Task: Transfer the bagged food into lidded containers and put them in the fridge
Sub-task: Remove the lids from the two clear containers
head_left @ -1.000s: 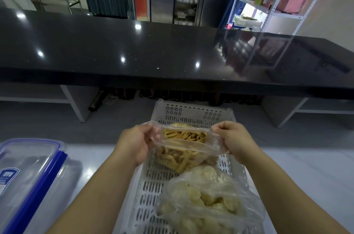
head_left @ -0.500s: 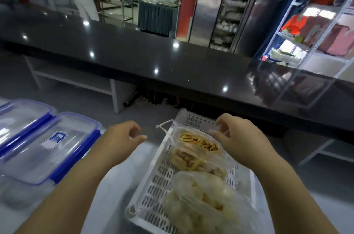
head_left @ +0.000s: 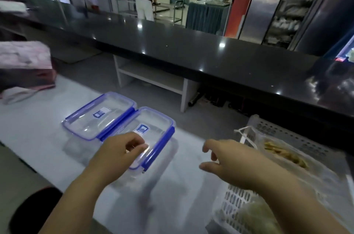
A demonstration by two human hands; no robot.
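Two clear lidded containers with blue clips stand side by side on the white counter: the near container [head_left: 153, 138] and the far container [head_left: 99, 117]. My left hand [head_left: 118, 153] rests its fingertips on the near container's lid, holding nothing. My right hand [head_left: 228, 162] hovers with fingers spread between that container and the white perforated basket [head_left: 287, 130]. In the basket lie a clear bag of yellow sticks [head_left: 283, 155] and a bag of pale food [head_left: 256, 216], partly hidden by my right forearm.
A long black counter [head_left: 191, 48] runs across behind the white one. A folded pink and dark cloth pile [head_left: 24, 65] sits at the far left. A person stands in the background beyond the black counter, and a glass-door fridge [head_left: 295, 9] is at the back right.
Both hands let go of the bag of yellow sticks and moved left. My view swung left, bringing the two containers to the centre. My left hand now touches the near lid.
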